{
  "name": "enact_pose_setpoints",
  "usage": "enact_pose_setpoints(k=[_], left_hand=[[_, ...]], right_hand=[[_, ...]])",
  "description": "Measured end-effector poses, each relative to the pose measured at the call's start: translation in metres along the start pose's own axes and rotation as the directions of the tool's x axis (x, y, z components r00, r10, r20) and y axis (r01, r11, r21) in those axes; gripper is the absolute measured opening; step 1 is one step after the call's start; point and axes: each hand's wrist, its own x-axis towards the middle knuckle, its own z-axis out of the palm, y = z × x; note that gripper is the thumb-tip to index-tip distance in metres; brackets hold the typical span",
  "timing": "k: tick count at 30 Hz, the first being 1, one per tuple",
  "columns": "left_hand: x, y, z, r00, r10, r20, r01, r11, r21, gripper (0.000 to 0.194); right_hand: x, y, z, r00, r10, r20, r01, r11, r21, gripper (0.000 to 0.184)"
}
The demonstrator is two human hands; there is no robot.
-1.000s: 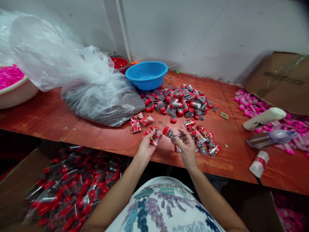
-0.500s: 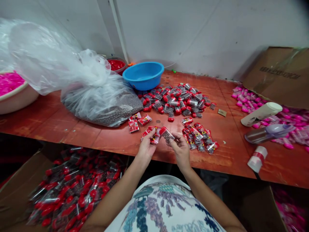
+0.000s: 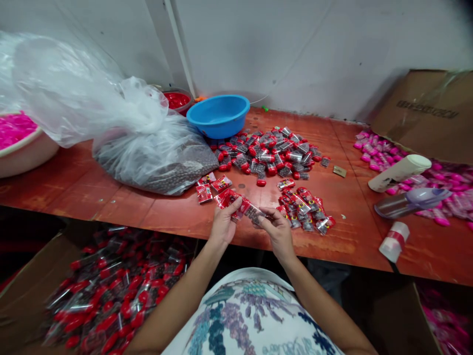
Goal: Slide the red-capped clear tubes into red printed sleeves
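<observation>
My left hand (image 3: 223, 228) is closed on a red printed plastic packet (image 3: 223, 198), thumb on top. My right hand (image 3: 279, 230) pinches the clear end of a small red-capped bottle (image 3: 253, 213) with dark pellets inside. The bottle's capped end meets the packet's right edge; whether it is inside the packet I cannot tell. A few flat red packets (image 3: 204, 194) lie just beyond my left hand. To the right of my right hand is a heap of red packets with bottles in them (image 3: 303, 207). Behind both hands spreads a pile of bare red-capped bottles (image 3: 271, 153).
A blue basin (image 3: 219, 118) and a tied clear bag of dark pellets (image 3: 155, 158) stand at the back. Right are a white cylinder (image 3: 399, 173), a clear scoop (image 3: 410, 202), a small roll (image 3: 394, 241) and pink bottles (image 3: 384, 153). Below left, a carton (image 3: 33, 276) holds red-capped bottles.
The bottle in my right hand has moved slightly left and down, its red end now against the packet. My left hand has shifted a little with the packet.
</observation>
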Motion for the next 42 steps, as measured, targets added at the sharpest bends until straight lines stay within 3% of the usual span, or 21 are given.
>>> enact_pose_setpoints(k=[9, 13, 17, 20, 23, 25, 28, 31, 33, 38, 42], left_hand=[[-0.008, 0.002, 0.001, 0.995, 0.073, 0.074, -0.086, 0.978, 0.193, 0.029], [-0.013, 0.015, 0.006, 0.981, -0.037, 0.191, -0.014, 0.966, 0.259, 0.05], [-0.015, 0.019, 0.011, 0.972, -0.09, 0.218, 0.027, 0.962, 0.272, 0.06], [-0.013, 0.01, 0.012, 0.985, -0.014, 0.17, -0.037, 0.956, 0.292, 0.054], [-0.011, -0.003, 0.012, 0.985, 0.103, 0.14, -0.143, 0.938, 0.315, 0.04], [-0.01, -0.007, 0.012, 0.979, 0.17, 0.115, -0.198, 0.927, 0.32, 0.03], [-0.01, -0.005, 0.013, 0.976, 0.191, 0.1, -0.212, 0.935, 0.284, 0.027], [-0.01, 0.005, 0.014, 0.981, 0.085, 0.174, -0.13, 0.956, 0.264, 0.038], [-0.01, 0.011, 0.015, 0.974, 0.008, 0.225, -0.073, 0.955, 0.286, 0.047], [-0.01, 0.011, 0.015, 0.977, 0.044, 0.206, -0.116, 0.929, 0.35, 0.045], [-0.012, 0.007, 0.016, 0.981, 0.077, 0.177, -0.142, 0.907, 0.396, 0.04]], right_hand=[[0.0, -0.001, -0.002, 1.0, 0.004, 0.03, -0.005, 0.999, 0.039, 0.024], [-0.001, -0.001, -0.004, 0.997, 0.035, 0.067, -0.039, 0.997, 0.063, 0.023], [-0.006, -0.002, -0.005, 0.989, -0.136, 0.06, 0.142, 0.985, -0.101, 0.022], [-0.009, 0.0, -0.006, 0.952, -0.302, 0.038, 0.302, 0.917, -0.26, 0.024], [-0.009, 0.003, -0.006, 0.937, -0.349, -0.016, 0.331, 0.9, -0.284, 0.025], [-0.008, 0.003, -0.005, 0.942, -0.333, -0.05, 0.31, 0.915, -0.26, 0.025], [-0.007, -0.001, -0.002, 0.98, -0.19, -0.059, 0.183, 0.977, -0.112, 0.023], [-0.007, -0.007, 0.001, 0.999, -0.034, -0.039, 0.036, 0.998, 0.059, 0.023], [-0.006, -0.009, 0.001, 0.999, -0.019, -0.044, 0.023, 0.995, 0.093, 0.023], [-0.006, -0.003, 0.0, 0.987, -0.146, -0.06, 0.145, 0.989, -0.022, 0.023], [-0.008, 0.006, -0.006, 0.95, -0.306, -0.052, 0.29, 0.935, -0.206, 0.025]])
